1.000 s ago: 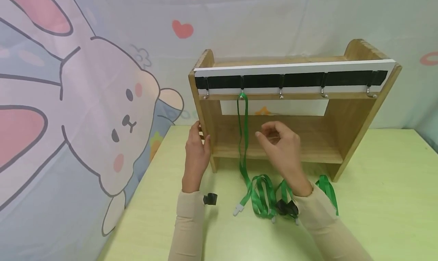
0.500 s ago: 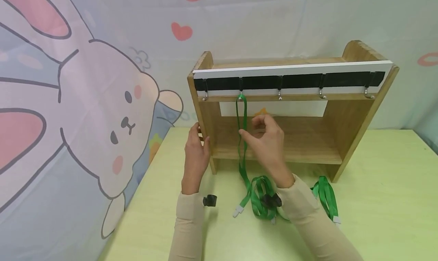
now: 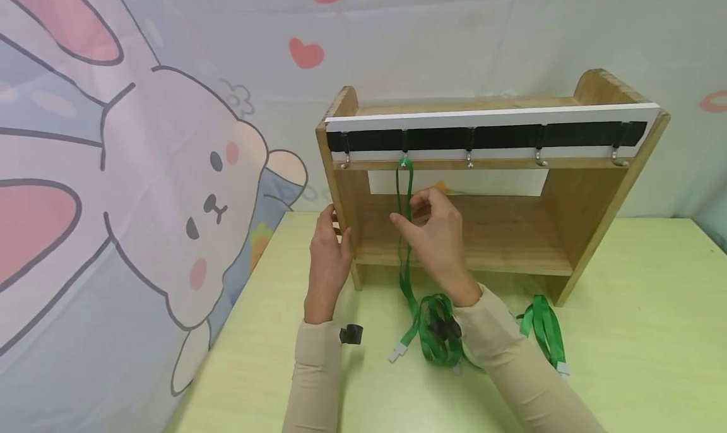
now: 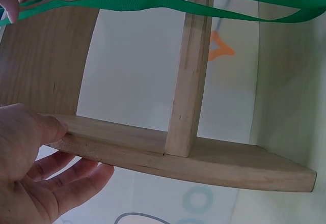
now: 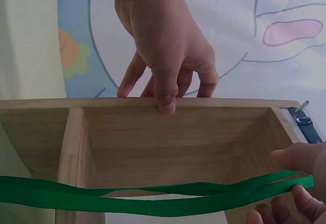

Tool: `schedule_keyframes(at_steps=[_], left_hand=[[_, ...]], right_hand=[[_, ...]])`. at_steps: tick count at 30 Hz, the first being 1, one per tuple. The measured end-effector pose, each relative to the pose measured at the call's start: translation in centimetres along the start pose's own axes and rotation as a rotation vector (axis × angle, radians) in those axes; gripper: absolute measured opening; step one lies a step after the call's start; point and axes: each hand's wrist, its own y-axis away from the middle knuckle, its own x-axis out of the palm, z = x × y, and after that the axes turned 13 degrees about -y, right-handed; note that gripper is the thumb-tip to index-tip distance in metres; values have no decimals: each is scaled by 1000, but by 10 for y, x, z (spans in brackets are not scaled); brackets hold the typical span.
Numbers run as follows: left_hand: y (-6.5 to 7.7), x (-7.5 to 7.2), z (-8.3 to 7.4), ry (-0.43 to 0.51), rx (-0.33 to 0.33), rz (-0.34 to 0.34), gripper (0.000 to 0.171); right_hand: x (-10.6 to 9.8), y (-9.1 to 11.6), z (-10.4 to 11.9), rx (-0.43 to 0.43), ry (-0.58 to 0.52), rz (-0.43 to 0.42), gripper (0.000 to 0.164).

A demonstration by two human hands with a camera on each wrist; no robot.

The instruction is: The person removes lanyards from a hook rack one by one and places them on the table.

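A green lanyard (image 3: 406, 275) hangs from the second hook of the wooden shelf (image 3: 511, 231), its white clip (image 3: 397, 352) lying on the table. My right hand (image 3: 434, 231) is at the hanging lanyard, thumb and forefinger apart on either side. In the right wrist view a fingertip touches the strap (image 5: 168, 205). With my left hand (image 3: 329, 262) I grip the front edge of the shelf's left side panel (image 4: 127, 150), thumb inside and fingers outside. A coiled lanyard (image 3: 437, 338) lies partly hidden under my right wrist; another lanyard (image 3: 544, 329) lies to its right.
A white and black strip (image 3: 500, 136) across the shelf's top front carries several metal hooks (image 3: 469, 160). The shelf stands on a pale green table (image 3: 642, 319) against a printed cloth (image 3: 426, 41) with a cartoon rabbit.
My right hand has moved left from in front of the shelf to the hanging lanyard, then slightly further. My left hand keeps its grip on the side panel.
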Motion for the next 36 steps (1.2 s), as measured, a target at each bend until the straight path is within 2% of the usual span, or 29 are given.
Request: schedule_keyframes(at_steps=[10,18,25,36], left_hand=[[-1,1,1,-3,14,-19,48],[0,1,0,-1,9,-14,48],[1,0,0,-4,11,-23,47],[0,2,1,-4,14,-24,47]], right_hand=[[6,-4,-1,-34,50,-5,17],[7,-7,-3,-1,39,-11,14],[5,-11,4,-37,39,-13,8],[-1,-9,19,-108,32,-31,8]])
